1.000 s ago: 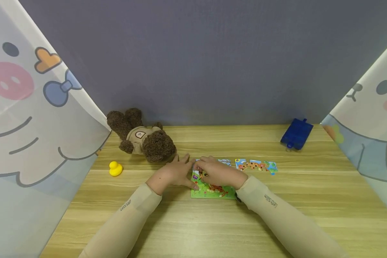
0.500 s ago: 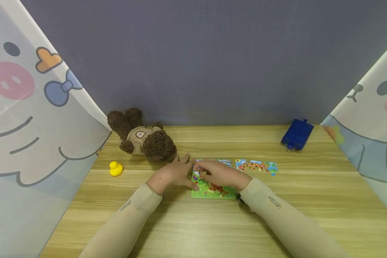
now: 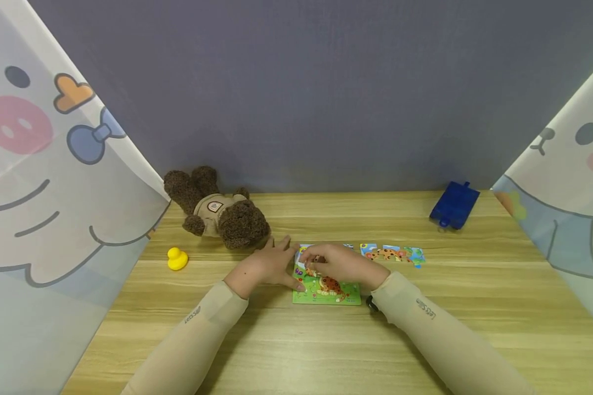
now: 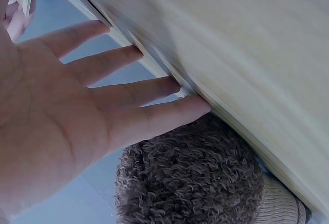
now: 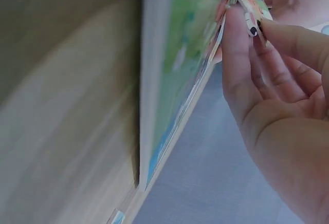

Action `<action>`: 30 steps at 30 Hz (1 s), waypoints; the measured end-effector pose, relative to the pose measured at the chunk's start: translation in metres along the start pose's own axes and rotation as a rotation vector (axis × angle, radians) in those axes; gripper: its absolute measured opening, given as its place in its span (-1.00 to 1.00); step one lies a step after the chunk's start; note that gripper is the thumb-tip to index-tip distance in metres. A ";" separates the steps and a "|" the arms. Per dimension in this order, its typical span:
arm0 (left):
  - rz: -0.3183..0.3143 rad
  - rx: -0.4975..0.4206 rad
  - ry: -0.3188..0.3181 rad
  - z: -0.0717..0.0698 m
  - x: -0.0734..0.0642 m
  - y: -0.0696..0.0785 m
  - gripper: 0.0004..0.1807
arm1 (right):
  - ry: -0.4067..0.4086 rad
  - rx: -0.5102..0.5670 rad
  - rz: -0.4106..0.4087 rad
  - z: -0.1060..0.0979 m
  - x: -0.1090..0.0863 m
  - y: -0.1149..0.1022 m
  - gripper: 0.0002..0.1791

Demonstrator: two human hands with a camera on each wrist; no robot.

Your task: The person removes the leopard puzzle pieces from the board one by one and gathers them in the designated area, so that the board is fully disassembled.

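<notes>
A leopard jigsaw puzzle board with a green lower part lies flat at mid-table. Over it, my right hand pinches a small puzzle piece between thumb and index finger. A black spot shows on that piece, tilted above the board's surface. At the board's left edge, my left hand rests with spread, straight fingers, the thumb on the board's lower left. In the left wrist view, the fingertips of the left hand touch the tabletop. Several loose puzzle pieces lie right of the board.
A brown teddy bear lies behind my left hand, close to its fingers. Left of that hand sits a yellow rubber duck. A dark blue pouch is at the back right, before a grey wall panel.
My right hand has drawn slightly to the right, uncovering more of the board's leopard picture. The left hand, the loose pieces and the toys have stayed in place.
</notes>
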State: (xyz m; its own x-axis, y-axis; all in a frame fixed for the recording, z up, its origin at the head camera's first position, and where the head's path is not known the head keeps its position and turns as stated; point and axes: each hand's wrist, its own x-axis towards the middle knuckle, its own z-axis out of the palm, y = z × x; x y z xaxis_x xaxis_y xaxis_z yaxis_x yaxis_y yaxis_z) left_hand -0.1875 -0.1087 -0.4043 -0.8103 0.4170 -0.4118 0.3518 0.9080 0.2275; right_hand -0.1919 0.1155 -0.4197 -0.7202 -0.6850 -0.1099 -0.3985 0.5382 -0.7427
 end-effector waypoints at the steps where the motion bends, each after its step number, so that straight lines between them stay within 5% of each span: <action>1: 0.000 0.000 0.001 0.000 0.000 0.000 0.29 | -0.002 0.014 0.006 0.000 0.000 0.000 -0.75; 12: -0.001 0.007 0.001 0.000 0.001 0.001 0.30 | 0.033 0.184 0.041 -0.017 -0.009 0.001 -0.71; 20: -0.003 -0.026 0.002 0.000 -0.001 0.001 0.30 | 0.095 0.181 0.038 -0.049 -0.033 0.003 -0.66; 30: 0.005 -0.033 0.000 0.000 -0.001 0.000 0.29 | 0.111 0.142 0.164 -0.085 -0.074 0.031 -0.63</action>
State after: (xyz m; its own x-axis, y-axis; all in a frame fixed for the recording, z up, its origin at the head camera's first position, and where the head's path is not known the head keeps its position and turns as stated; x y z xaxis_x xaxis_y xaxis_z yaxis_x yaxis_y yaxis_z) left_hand -0.1865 -0.1087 -0.4036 -0.8082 0.4219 -0.4108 0.3405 0.9040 0.2585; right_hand -0.1988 0.2246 -0.3780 -0.8298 -0.5317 -0.1693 -0.1928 0.5580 -0.8071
